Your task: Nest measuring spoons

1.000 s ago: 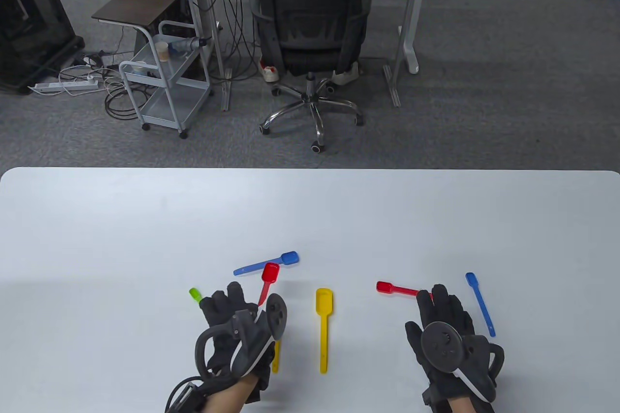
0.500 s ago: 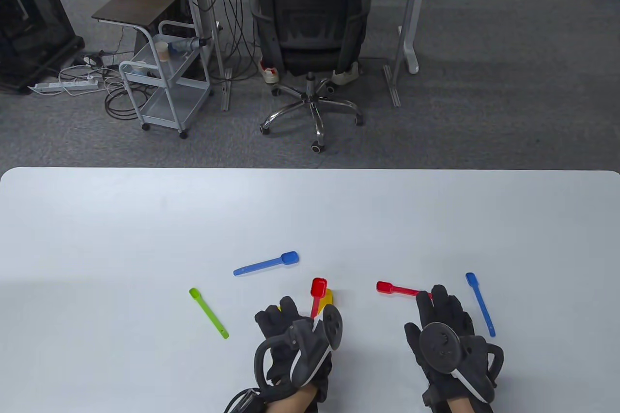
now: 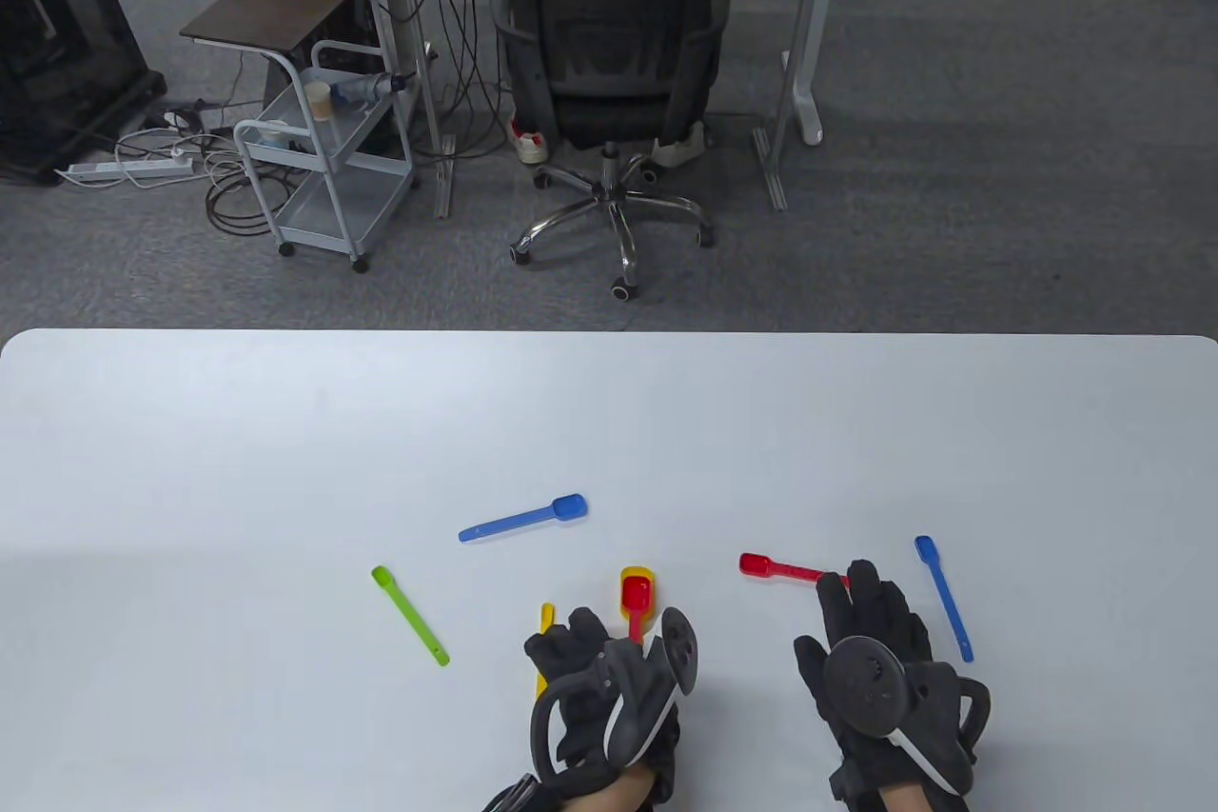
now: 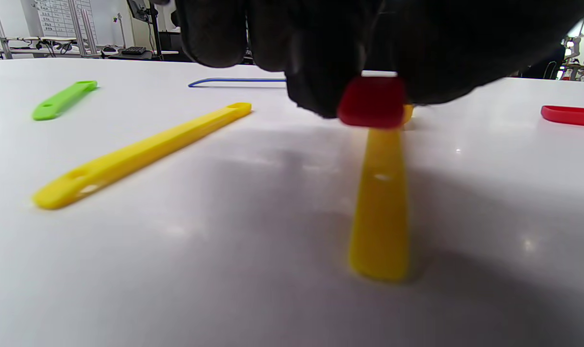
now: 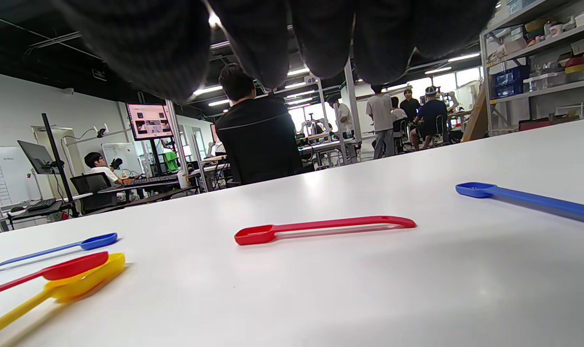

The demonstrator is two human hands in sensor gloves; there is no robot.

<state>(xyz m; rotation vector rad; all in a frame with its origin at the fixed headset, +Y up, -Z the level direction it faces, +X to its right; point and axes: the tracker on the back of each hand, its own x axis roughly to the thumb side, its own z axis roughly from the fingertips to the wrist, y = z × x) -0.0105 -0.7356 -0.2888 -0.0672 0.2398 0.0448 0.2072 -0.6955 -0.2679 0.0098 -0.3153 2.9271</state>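
Note:
My left hand (image 3: 595,660) pinches the handle end of a red measuring spoon (image 3: 638,598). Its bowl lies in the bowl of the large yellow spoon (image 3: 636,579), handle over handle. In the left wrist view my fingers (image 4: 316,91) grip the red handle end (image 4: 371,101) just above the yellow handle (image 4: 379,202). My right hand (image 3: 871,650) rests flat and open on the table, fingertips at the handle end of a smaller red spoon (image 3: 775,568). That spoon lies free in the right wrist view (image 5: 321,227).
Loose on the white table (image 3: 285,431) are a thin yellow spoon (image 3: 545,619) left of my left hand, a green spoon (image 3: 409,614), a blue spoon (image 3: 521,518) farther back and a small blue spoon (image 3: 942,598) right of my right hand.
My left hand has carried the red spoon rightward and set its bowl into the large yellow spoon. The green and thin yellow spoons are uncovered. The right hand has not moved.

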